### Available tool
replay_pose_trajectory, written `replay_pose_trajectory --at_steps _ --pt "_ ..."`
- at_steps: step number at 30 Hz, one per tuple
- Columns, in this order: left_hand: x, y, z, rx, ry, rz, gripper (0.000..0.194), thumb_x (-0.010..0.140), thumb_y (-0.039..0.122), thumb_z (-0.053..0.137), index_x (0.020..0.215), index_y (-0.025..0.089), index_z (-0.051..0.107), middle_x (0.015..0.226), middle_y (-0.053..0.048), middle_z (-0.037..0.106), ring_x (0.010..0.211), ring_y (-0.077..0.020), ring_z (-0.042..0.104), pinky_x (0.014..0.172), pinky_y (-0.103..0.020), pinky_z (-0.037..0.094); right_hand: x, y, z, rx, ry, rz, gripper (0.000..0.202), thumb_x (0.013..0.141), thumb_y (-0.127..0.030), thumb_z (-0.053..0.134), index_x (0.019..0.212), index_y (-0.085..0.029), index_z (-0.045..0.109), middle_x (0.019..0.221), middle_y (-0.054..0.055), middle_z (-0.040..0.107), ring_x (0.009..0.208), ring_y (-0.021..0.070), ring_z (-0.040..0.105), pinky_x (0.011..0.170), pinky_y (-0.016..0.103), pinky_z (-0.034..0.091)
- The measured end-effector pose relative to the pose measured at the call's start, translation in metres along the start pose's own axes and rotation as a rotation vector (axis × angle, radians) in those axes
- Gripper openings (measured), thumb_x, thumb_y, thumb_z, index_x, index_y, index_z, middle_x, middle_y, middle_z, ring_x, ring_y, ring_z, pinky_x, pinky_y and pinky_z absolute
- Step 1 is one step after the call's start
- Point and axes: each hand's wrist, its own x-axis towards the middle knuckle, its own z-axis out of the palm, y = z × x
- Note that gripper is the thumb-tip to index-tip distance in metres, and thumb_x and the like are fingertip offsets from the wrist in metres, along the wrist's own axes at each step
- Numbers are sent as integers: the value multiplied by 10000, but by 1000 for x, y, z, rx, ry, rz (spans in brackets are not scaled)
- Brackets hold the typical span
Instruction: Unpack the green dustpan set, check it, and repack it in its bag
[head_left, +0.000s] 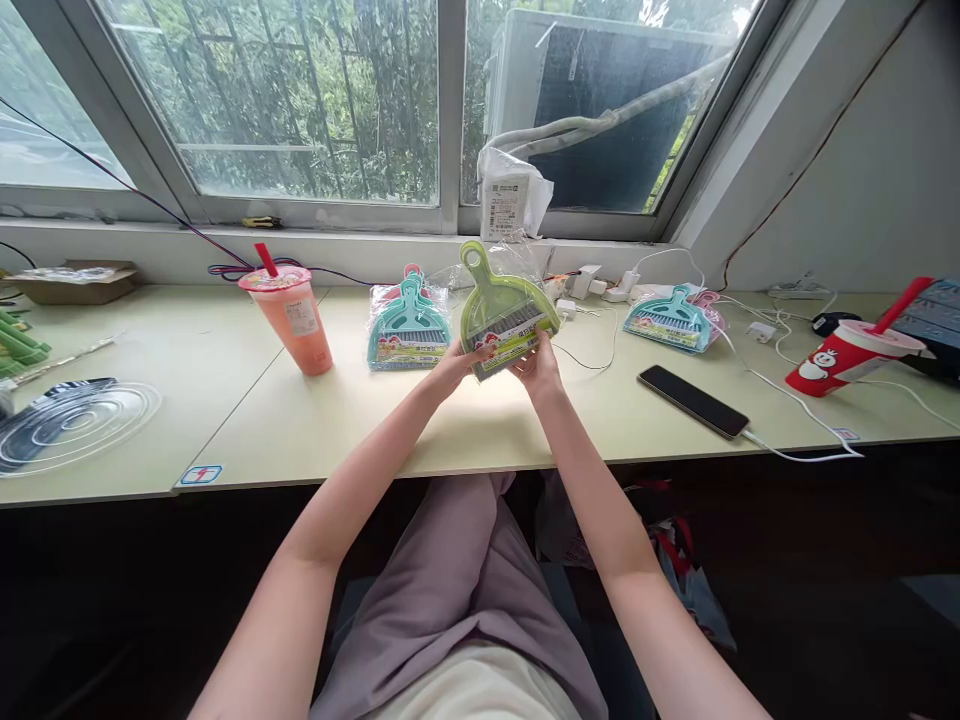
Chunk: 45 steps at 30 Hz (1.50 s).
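Gripping a plastic-bagged green dustpan (pixel 493 298) mid-frame are the left hand (pixel 453 369) and right hand (pixel 541 372); at frame left, a cup (pixel 279 305) holds orange-pink drink (pixel 312 349).

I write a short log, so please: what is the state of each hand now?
Left hand: holding the green dustpan set.
Right hand: holding the same set, lower right.

The yellow label (pixel 517 340) on the green dustpan (pixel 491 295) bore large dark Chinese characters, too small to read surely, and similar labels on the left teal dustpan (pixel 411 318) and the right teal dustpan (pixel 670 312) were no clearer. A blue-edged sticker (pixel 201 475) on the table (pixel 247 440) showed a red figure, perhaps a 9. Print on the orange cup's sticker (pixel 301 317) and the white box's label (pixel 505 207) was illegible, while the red cup (pixel 847 358) carried a white snowman-like logo (pixel 820 364).
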Motion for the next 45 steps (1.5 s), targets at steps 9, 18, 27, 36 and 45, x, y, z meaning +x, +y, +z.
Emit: replay_pose_trajectory --at_steps 9,18,27,36,45 --pt "3 0 -2 -45 92 14 582 626 340 879 1144 173 674 1167 -121 706 1162 -336 628 994 -443 517 -8 -5 9 33 -83 -36 368 873 -548 603 1069 -237 604 1104 76 737 1018 242 721 875 401 635" --pt "-1 8 -6 -55 71 -31 565 691 373 839 1186 172 655 1280 -143 652 1178 -323 619 938 -452 573 -24 -5 22 22 -209 -111 244 779 -191 719 994 -228 609 994 34 762 1047 223 717 935 386 614" --pt "-8 -1 0 125 -407 -246 649 775 480 789 1344 241 587 1450 -170 528 1334 -372 509 1021 -530 490 -23 -4 19 63 -159 -256 345 752 -139 661 1077 -238 601 1009 29 738 1007 205 718 885 355 626" --pt "3 0 -4 -88 21 66 511 780 445 781 1190 171 645 1276 -139 650 1208 -293 599 998 -416 524 -22 -7 16 32 -199 -166 347 739 -174 658 1073 -231 586 936 24 749 917 212 736 836 379 647" --pt "2 3 -9 11 14 -34 471 779 303 784 1189 162 599 1224 -134 654 942 -213 680 823 -399 618 -21 -11 14 -7 -165 -79 326 770 -118 602 1073 -229 556 878 1 741 756 169 723 776 362 650"
